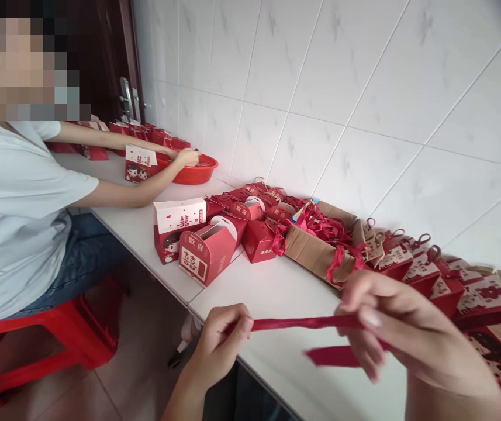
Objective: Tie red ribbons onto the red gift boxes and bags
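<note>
1. The red ribbon [303, 323] is stretched between the two hands, above the table [289, 365]. Its long axis runs crosswise, from one hand to the other, nearly level. Neither hand is nearer — each has a part of it.
2. The left hand [228, 333] pinches one end between thumb and bent fingers; the right hand [408, 333] grips farther along, thumb against fingers. The hands are well apart.
3. A loose tail [333, 356], seemingly of the same strip, sticks out beneath the right hand's fingers, pointing toward the left hand.
4. Just beyond the right hand stands a cardboard box [311, 254] with tangled ribbons [331, 227] in it.
5. Ahead of the left hand is an open red box [210, 251]; to the right hand's right, a row of red-and-white boxes [443, 286] lines the wall [364, 88].
6. Farther off, beyond the left hand, a seated co-worker [26, 228] reaches into a red basin [195, 175] — contents unclear.
</note>
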{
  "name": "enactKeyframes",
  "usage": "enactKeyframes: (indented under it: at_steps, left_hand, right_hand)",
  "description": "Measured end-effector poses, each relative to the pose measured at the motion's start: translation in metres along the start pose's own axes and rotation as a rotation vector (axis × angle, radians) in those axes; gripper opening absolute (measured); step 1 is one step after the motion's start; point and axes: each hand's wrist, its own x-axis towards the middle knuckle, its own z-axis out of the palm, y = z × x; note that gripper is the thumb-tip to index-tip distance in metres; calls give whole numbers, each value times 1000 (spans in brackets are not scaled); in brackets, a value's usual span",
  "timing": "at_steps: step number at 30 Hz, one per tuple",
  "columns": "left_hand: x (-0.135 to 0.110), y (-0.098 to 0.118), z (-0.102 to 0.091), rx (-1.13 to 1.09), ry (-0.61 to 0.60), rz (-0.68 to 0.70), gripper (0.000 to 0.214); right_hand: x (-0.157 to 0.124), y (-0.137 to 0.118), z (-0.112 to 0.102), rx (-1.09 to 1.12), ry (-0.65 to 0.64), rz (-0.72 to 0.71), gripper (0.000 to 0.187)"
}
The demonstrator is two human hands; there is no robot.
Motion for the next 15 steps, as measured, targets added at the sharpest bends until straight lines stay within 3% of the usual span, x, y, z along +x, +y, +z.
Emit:
enactKeyframes:
  at_steps: [4, 7, 10, 13, 15]
  left_hand:
    - [0, -8, -6, -106, 48, -90, 41]
    - [2, -10, -9, -117, 38, -121, 40]
    - [5, -8, -8, -83, 7, -134, 39]
    - [6, -4, -2, -25, -13, -153, 35]
    - [6, 1, 4, 15, 42, -154, 32]
  right_hand:
    - [-9, 4, -24, 103, 87, -268, 2]
    - [-5, 15, -27, -60, 361, -341, 25]
    - [7, 21, -15, -233, 549, -368, 27]
    - [15, 22, 2, -372, 475, -327, 14]
    - [18, 24, 12, -383, 233, -147, 11]
